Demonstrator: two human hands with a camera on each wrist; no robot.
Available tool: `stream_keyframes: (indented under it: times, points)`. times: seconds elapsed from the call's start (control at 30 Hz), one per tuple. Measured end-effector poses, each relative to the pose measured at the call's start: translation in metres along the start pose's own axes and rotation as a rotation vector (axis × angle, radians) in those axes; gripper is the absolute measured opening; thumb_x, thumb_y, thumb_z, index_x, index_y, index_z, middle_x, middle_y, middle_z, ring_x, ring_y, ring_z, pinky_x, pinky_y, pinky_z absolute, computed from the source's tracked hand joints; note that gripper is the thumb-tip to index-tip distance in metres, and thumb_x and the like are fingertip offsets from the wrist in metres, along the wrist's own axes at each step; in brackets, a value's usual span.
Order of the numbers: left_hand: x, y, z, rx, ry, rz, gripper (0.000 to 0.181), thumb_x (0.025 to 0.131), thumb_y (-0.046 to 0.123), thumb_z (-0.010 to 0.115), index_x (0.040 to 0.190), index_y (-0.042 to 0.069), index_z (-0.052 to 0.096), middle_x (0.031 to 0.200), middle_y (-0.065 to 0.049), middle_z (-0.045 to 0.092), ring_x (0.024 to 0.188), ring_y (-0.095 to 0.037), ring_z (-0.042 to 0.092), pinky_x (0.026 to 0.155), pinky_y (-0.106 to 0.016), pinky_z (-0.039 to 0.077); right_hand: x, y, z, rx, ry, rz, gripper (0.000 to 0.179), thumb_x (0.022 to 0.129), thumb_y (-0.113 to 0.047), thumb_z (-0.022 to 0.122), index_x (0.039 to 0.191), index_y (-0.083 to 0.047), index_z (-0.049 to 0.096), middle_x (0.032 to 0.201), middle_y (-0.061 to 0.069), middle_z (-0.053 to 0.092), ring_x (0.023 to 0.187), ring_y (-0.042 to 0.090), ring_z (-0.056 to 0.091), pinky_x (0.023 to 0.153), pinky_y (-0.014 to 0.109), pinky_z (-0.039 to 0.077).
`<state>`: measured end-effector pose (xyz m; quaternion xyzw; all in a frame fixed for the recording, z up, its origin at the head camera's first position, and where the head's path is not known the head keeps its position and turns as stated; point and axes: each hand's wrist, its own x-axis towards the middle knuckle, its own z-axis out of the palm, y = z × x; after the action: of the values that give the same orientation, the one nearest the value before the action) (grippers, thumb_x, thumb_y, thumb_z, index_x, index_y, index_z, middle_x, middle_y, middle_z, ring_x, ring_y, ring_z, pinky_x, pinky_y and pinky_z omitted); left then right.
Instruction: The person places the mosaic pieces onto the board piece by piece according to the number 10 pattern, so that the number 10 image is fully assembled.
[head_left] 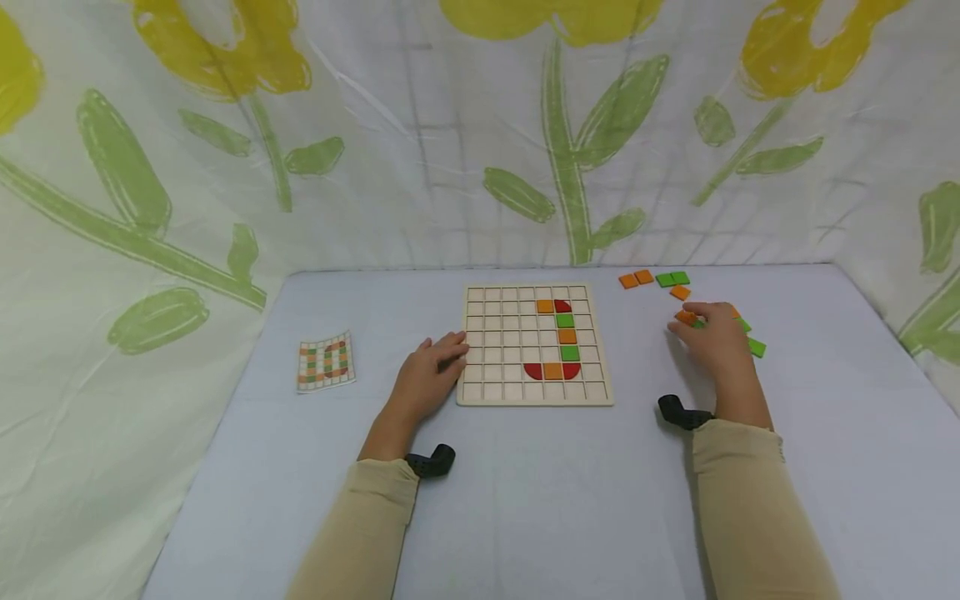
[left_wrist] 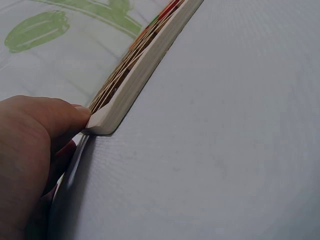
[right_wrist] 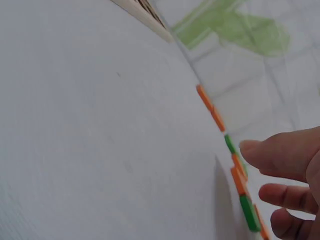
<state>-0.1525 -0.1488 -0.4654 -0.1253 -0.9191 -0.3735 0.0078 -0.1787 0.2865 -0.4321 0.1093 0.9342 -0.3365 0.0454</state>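
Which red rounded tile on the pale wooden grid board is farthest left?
The red rounded tile left of the lowest orange square tile; the upper red one and bottom-right red one sit further right.

Arms [head_left: 360, 529] fwd, L hand [head_left: 427, 379] w/ fingers loosely bent, R hand [head_left: 717, 340] w/ thumb & fingers apart

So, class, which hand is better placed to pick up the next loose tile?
Probably the right hand: it is at the loose tiles, while the left hand touches the left edge of the board, away from them.
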Motion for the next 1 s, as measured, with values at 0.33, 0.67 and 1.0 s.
stream_keyframes:
  times: [0.33, 0.67, 1.0]
  points:
    - [0.0, 0.0, 0.001, 0.001, 0.013, 0.003, 0.033, 0.098, 0.022, 0.062, 0.128, 0.01, 0.067, 0.145, 0.002, 0.053, 0.139, -0.016, 0.046, 0.125, -0.037, 0.021, 0.006, 0.017, -0.004, 0.011, -0.002, 0.011, 0.058, 0.094, -0.025, 0.064, 0.144, 0.001, 0.047, 0.146, 0.033, 0.039, 0.137, 0.052, 0.03, 0.112, 0.066, 0.028]
    - [0.001, 0.0, 0.001, 0.004, 0.002, -0.01, 0.034, 0.098, 0.023, 0.062, 0.129, 0.011, 0.066, 0.146, 0.004, 0.052, 0.139, -0.014, 0.044, 0.125, -0.035, 0.019, -0.003, 0.021, -0.017, -0.07, -0.013, 0.043, 0.055, 0.092, -0.025, 0.064, 0.137, 0.005, 0.052, 0.125, 0.03, 0.053, 0.116, 0.046, 0.046, 0.093, 0.058, 0.044]
    - [0.0, -0.001, 0.002, -0.008, -0.006, -0.01, 0.034, 0.099, 0.023, 0.061, 0.13, 0.011, 0.065, 0.146, 0.004, 0.052, 0.14, -0.014, 0.044, 0.125, -0.035, 0.019, -0.007, 0.022, -0.021, -0.1, -0.064, 0.081, 0.054, 0.092, -0.036, 0.065, 0.127, 0.005, 0.06, 0.123, 0.03, 0.055, 0.111, 0.044, 0.048, 0.089, 0.055, 0.047]
